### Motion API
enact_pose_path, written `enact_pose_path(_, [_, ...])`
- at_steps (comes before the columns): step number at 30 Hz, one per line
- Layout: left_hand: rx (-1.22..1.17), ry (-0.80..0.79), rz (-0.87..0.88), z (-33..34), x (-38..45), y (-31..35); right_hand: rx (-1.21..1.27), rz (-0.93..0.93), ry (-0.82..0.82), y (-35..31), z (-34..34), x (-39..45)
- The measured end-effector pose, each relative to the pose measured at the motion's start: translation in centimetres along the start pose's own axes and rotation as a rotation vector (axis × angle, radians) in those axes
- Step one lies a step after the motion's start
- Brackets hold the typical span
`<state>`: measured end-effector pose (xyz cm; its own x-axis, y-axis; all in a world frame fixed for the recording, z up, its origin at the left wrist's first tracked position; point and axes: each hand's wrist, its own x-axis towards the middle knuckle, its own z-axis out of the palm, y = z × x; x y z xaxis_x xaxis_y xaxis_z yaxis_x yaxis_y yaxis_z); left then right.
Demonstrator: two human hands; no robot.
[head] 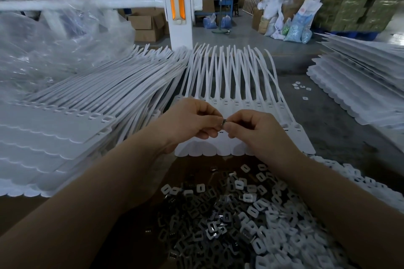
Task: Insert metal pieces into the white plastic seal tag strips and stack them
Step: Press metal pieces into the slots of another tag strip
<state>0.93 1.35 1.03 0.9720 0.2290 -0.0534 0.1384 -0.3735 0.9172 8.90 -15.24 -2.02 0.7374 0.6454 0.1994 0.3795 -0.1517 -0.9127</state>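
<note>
Head view | left hand [192, 122] and right hand [251, 129] fingers pinch one small metal piece [223, 121] at frame centre | one white seal tag strip [229, 94] flat beneath | heap of slotted metal pieces [218, 225] lower centre | two stacks: left [65, 120], right [360, 81]

Both your forearms reach forward from the lower corners and converge toward the middle, bare to the edge of view. Your left hand [192, 120] has its fingers curled inward, thumb and forefinger tips pressed together at the right side of the fist. Your right hand [251, 126] mirrors it, knuckles up, fingers folded under, its pinching grip meeting the left one. The two hands touch at the fingertips, wrists level and slightly apart.
</note>
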Motion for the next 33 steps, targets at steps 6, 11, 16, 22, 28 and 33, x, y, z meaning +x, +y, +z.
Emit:
enact_pose_path(6, [-0.150,-0.051,-0.034,-0.27,-0.10,-0.03,0.025,-0.006,0.000,0.07,-0.09,0.03])
enact_pose_path(11, [-0.030,-0.038,0.000,-0.18,-0.06,-0.07,0.012,-0.008,-0.004,0.13,-0.04,0.06])
enact_pose_path(16, [-0.073,-0.036,-0.037,-0.06,-0.07,-0.15,0.067,0.026,0.006,0.16,-0.15,0.13])
enact_pose_path(22, [-0.082,-0.016,-0.025,0.05,0.04,-0.22,0.079,0.024,-0.004,0.07,-0.14,0.08])
enact_pose_path(28, [-0.159,-0.012,0.030,-0.13,0.10,-0.45,0.073,0.040,0.027,0.19,-0.05,0.31])
enact_pose_path(33, [-0.160,0.006,0.036,-0.02,0.22,-0.47,0.070,0.035,0.036,0.26,-0.14,0.31])
